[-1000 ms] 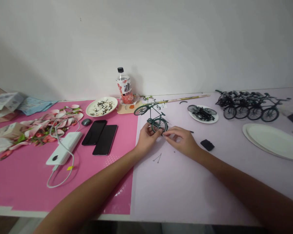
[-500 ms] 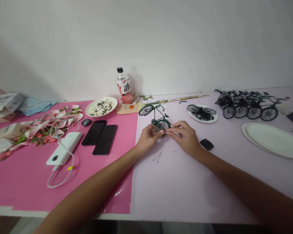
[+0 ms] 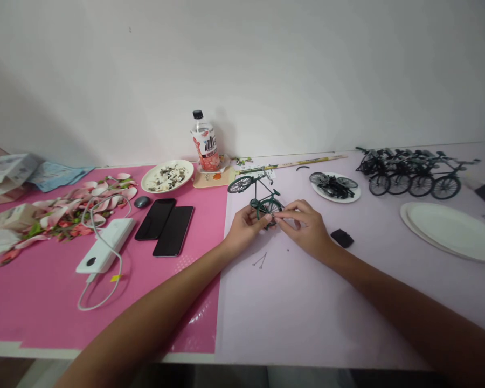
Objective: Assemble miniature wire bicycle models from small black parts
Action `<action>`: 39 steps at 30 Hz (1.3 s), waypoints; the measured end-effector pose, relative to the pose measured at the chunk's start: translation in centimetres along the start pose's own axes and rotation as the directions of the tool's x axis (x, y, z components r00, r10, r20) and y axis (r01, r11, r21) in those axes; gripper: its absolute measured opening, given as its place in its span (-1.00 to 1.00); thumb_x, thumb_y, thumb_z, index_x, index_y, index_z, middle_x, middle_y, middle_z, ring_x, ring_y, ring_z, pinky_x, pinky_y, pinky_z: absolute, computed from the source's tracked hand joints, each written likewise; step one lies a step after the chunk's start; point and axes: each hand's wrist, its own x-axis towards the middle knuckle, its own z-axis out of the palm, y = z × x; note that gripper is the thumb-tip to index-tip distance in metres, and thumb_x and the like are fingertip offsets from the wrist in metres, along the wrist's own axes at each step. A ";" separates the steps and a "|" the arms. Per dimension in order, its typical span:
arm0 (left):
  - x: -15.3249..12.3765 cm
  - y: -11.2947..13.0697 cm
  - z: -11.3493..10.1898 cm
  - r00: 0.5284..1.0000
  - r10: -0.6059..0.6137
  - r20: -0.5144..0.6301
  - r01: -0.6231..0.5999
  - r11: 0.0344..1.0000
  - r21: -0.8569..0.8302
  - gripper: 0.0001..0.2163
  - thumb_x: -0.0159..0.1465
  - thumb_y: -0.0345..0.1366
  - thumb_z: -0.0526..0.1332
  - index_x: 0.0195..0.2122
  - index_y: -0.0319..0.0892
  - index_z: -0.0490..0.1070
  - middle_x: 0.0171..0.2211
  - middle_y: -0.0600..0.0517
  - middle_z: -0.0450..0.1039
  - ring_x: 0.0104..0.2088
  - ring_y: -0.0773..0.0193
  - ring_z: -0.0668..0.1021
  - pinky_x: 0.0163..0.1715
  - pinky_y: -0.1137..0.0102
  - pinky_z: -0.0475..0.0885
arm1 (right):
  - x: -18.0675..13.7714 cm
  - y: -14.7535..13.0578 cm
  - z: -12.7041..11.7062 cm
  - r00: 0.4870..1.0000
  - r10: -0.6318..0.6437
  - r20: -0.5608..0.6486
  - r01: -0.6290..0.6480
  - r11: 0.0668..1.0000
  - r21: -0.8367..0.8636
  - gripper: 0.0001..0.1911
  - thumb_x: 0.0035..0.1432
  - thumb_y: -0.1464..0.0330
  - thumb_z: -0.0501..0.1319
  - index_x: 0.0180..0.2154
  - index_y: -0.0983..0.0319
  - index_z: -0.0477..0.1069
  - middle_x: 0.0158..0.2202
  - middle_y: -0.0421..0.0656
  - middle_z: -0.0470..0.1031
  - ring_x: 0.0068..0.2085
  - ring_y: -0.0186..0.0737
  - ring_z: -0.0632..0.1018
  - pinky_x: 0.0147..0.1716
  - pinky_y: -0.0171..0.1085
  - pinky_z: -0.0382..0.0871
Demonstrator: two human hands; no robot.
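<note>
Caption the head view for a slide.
The left hand holds a small dark-green model bicycle, the right hand at its lower spoked wheel, over a pale lilac tabletop.

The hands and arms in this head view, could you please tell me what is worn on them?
The left hand and right hand are ungloved, with no ring, watch or bracelet showing. The left forearm and right forearm show no sleeve, though their near ends fall in shadow.
</note>
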 end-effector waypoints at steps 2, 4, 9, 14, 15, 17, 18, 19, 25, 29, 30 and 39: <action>0.0 0.0 -0.1 1.000 0.001 -0.001 -0.001 1.000 0.007 -0.57 0.13 0.00 0.53 -0.26 -0.22 0.45 -0.32 -0.05 0.62 -0.28 0.19 0.66 -0.13 0.27 0.53 | 0.0 0.1 0.0 1.000 -0.004 0.006 0.004 1.000 0.003 -0.85 0.29 0.33 0.31 -0.19 0.08 0.70 -0.28 -0.10 0.54 -0.32 -0.16 0.50 -0.48 -0.19 0.38; 0.0 0.0 -0.1 1.000 0.008 0.000 -0.008 1.000 0.008 -0.58 0.13 -0.01 0.53 -0.28 -0.22 0.45 -0.33 -0.05 0.62 -0.29 0.20 0.66 -0.14 0.28 0.52 | 0.0 0.1 0.0 1.000 0.004 0.021 -0.004 1.000 0.001 -0.85 0.30 0.32 0.31 -0.19 0.07 0.69 -0.27 -0.10 0.54 -0.30 -0.15 0.50 -0.47 -0.18 0.39; 0.1 0.3 -0.2 0.999 0.002 -0.035 -0.001 1.000 0.019 -0.60 0.11 -0.03 0.54 -0.24 -0.21 0.51 -0.31 -0.06 0.64 -0.28 0.18 0.65 -0.19 0.33 0.48 | 0.6 -0.3 -1.0 0.999 0.001 0.045 0.000 1.000 -0.025 -0.84 0.30 0.27 0.31 -0.15 0.08 0.67 -0.25 -0.08 0.58 -0.26 -0.11 0.53 -0.47 -0.19 0.37; 0.5 0.9 -0.9 0.994 0.012 -0.108 -0.007 0.999 0.054 -0.60 0.09 -0.02 0.54 -0.27 -0.22 0.54 -0.33 -0.08 0.65 -0.29 0.15 0.65 -0.20 0.31 0.47 | 2.0 -0.1 -3.6 0.984 0.162 -0.075 -0.166 0.985 -0.055 -0.72 0.40 0.18 0.18 -0.20 0.15 0.61 -0.29 -0.08 0.63 -0.31 -0.14 0.55 -0.42 -0.19 0.39; 0.7 1.0 -1.1 0.992 0.023 -0.124 -0.016 0.998 0.056 -0.60 0.08 -0.02 0.55 -0.27 -0.22 0.55 -0.32 -0.09 0.66 -0.29 0.15 0.65 -0.19 0.31 0.47 | 2.3 0.1 -4.2 0.976 0.195 -0.096 -0.201 0.978 -0.051 -0.72 0.38 0.16 0.20 -0.22 0.16 0.61 -0.32 -0.09 0.62 -0.34 -0.15 0.55 -0.43 -0.20 0.38; 1.0 0.8 -1.6 0.988 0.037 -0.152 -0.031 0.999 0.042 -0.61 0.07 -0.03 0.55 -0.27 -0.22 0.56 -0.30 -0.09 0.66 -0.27 0.14 0.65 -0.19 0.31 0.47 | 2.8 0.4 -5.2 0.972 0.231 -0.044 -0.233 0.972 -0.034 -0.75 0.30 0.15 0.28 -0.26 0.17 0.62 -0.38 -0.11 0.61 -0.38 -0.17 0.55 -0.45 -0.22 0.36; 1.1 0.7 -1.8 0.986 0.038 -0.164 -0.034 0.999 0.028 -0.62 0.07 -0.04 0.55 -0.29 -0.22 0.56 -0.30 -0.08 0.66 -0.27 0.15 0.65 -0.20 0.32 0.46 | 3.1 0.5 -5.6 0.970 0.237 0.047 -0.236 0.971 -0.030 -0.77 0.26 0.16 0.32 -0.29 0.17 0.63 -0.38 -0.12 0.63 -0.39 -0.18 0.55 -0.45 -0.23 0.36; 1.3 0.5 -2.0 0.984 0.034 -0.172 -0.033 0.999 0.012 -0.63 0.07 -0.05 0.55 -0.32 -0.22 0.55 -0.32 -0.07 0.65 -0.26 0.16 0.65 -0.22 0.34 0.45 | 3.2 0.6 -5.9 0.956 0.241 0.166 -0.239 0.971 -0.028 -0.79 0.22 0.17 0.35 -0.32 0.16 0.65 -0.37 -0.12 0.64 -0.38 -0.18 0.55 -0.46 -0.25 0.35; 1.5 -0.1 -2.4 0.983 -0.035 -0.180 0.015 0.994 -0.111 -0.67 0.05 -0.09 0.58 -0.38 -0.23 0.59 -0.37 -0.02 0.61 -0.28 0.25 0.61 -0.25 0.40 0.40 | 2.7 -0.2 -6.1 0.660 0.224 0.717 -0.291 0.956 -0.031 -0.91 0.13 0.28 0.41 -0.34 0.10 0.72 -0.33 -0.15 0.69 -0.40 -0.21 0.57 -0.45 -0.27 0.38; 1.3 0.4 -2.1 0.989 -0.119 -0.087 0.093 0.961 -0.259 -0.68 0.03 -0.16 0.60 -0.29 -0.24 0.63 -0.23 -0.07 0.65 -0.16 0.21 0.64 -0.04 0.33 0.44 | 2.2 -0.9 -5.4 0.603 0.231 0.764 -0.325 0.945 -0.029 -0.93 0.10 0.32 0.41 -0.37 0.10 0.72 -0.34 -0.16 0.69 -0.40 -0.21 0.59 -0.43 -0.27 0.42; 1.2 0.5 -2.0 0.989 -0.131 -0.072 0.107 0.956 -0.274 -0.69 0.04 -0.18 0.59 -0.28 -0.24 0.64 -0.22 -0.08 0.65 -0.15 0.20 0.64 0.00 0.31 0.44 | 2.1 -1.0 -5.3 0.602 0.220 0.768 -0.326 0.945 -0.016 -0.93 0.10 0.33 0.41 -0.37 0.10 0.72 -0.35 -0.15 0.68 -0.41 -0.21 0.59 -0.43 -0.27 0.43; 1.3 0.4 -2.4 0.986 -0.166 -0.004 0.158 0.946 -0.284 -0.71 0.04 -0.19 0.60 -0.34 -0.24 0.62 -0.25 -0.07 0.65 -0.17 0.18 0.65 0.09 0.24 0.44 | 1.8 -0.9 -4.6 0.598 0.183 0.781 -0.250 0.968 -0.035 -0.87 0.22 0.39 0.32 -0.35 0.10 0.64 -0.32 -0.18 0.63 -0.34 -0.20 0.58 -0.36 -0.27 0.43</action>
